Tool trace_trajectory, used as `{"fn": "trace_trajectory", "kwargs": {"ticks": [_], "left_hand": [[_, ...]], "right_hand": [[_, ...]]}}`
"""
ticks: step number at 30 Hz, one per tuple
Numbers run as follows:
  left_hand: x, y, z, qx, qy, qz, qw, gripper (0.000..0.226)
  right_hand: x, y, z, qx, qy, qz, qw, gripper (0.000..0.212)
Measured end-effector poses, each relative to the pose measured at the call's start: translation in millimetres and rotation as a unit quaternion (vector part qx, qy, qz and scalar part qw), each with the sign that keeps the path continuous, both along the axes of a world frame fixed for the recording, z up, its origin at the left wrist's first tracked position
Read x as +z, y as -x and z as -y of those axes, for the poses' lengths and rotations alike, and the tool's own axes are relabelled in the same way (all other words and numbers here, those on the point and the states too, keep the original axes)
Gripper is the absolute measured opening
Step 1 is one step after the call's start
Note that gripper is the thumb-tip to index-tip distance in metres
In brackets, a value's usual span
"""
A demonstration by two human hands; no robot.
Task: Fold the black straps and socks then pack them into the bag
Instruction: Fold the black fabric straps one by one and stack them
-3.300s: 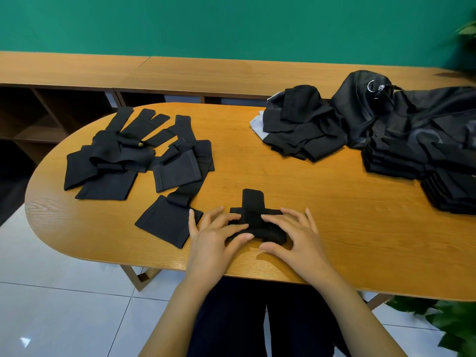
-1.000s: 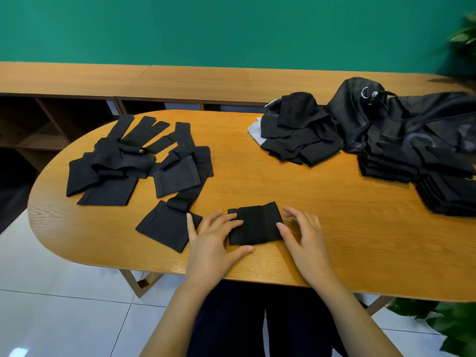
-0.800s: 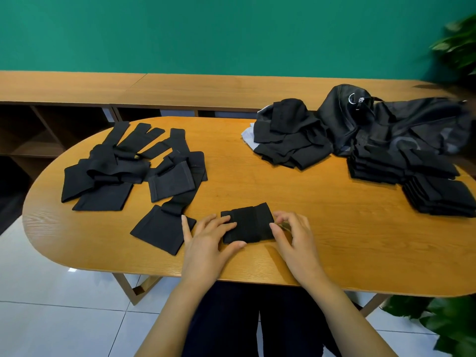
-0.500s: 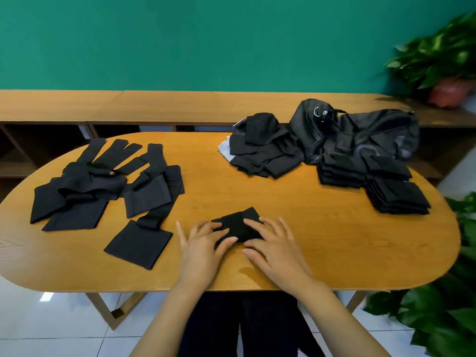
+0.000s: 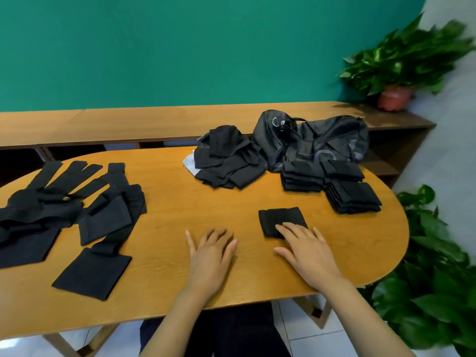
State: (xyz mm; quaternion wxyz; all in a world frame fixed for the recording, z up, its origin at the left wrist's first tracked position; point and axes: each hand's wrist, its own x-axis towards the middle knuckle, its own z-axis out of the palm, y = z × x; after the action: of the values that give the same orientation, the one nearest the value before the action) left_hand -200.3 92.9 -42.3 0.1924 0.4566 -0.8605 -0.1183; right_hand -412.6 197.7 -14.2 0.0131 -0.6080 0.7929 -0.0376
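Observation:
A folded black strap (image 5: 282, 219) lies flat on the oval wooden table (image 5: 180, 210), right of centre. My right hand (image 5: 306, 249) rests on its near edge with straight fingers. My left hand (image 5: 211, 249) lies flat on the bare wood to its left, touching no cloth. Unfolded black straps (image 5: 69, 210) are spread over the table's left side. Two stacks of folded straps (image 5: 332, 186) sit at the right, just in front of the black bag (image 5: 311, 140). A heap of black socks (image 5: 226, 158) lies left of the bag.
A long wooden shelf unit (image 5: 154, 122) runs behind the table against the green wall. A potted plant (image 5: 401, 65) stands on its right end. Leafy plants (image 5: 438, 274) crowd the floor beside the table's right edge.
The folded strap has slid right across the table under my right hand. My left hand has come off it and now rests on the wood. The view has swung right.

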Motion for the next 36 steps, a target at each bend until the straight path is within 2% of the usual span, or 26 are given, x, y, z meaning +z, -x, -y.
{"fn": "trace_trajectory", "kwargs": {"ticks": [3,8,21,29,36], "left_hand": [[-3.5,-1.4,1.4,0.006,0.011,-0.02,1.0,0.095],[-1.1,0.0,0.3,0.004,0.003,-0.032,0.999,0.083],[-0.5,-0.9,-0.6,0.005,-0.001,-0.038,0.999,0.082],[9.1,-9.6,3.1,0.013,-0.062,-0.095,0.994,0.067],[17.8,-71.4,20.2,0.083,0.01,-0.091,0.992,0.057]], "right_hand": [[-4.4,27.9,-4.5,-0.06,-0.01,-0.007,0.998,0.096],[-3.8,59.5,-2.0,-0.117,-0.037,0.019,0.992,0.079],[-3.3,74.5,29.4,-0.083,-0.006,0.089,0.993,0.067],[-3.6,20.1,42.8,0.01,0.029,0.065,0.997,0.065],[-2.2,-63.9,68.5,0.105,0.028,0.082,0.991,0.062]]}}
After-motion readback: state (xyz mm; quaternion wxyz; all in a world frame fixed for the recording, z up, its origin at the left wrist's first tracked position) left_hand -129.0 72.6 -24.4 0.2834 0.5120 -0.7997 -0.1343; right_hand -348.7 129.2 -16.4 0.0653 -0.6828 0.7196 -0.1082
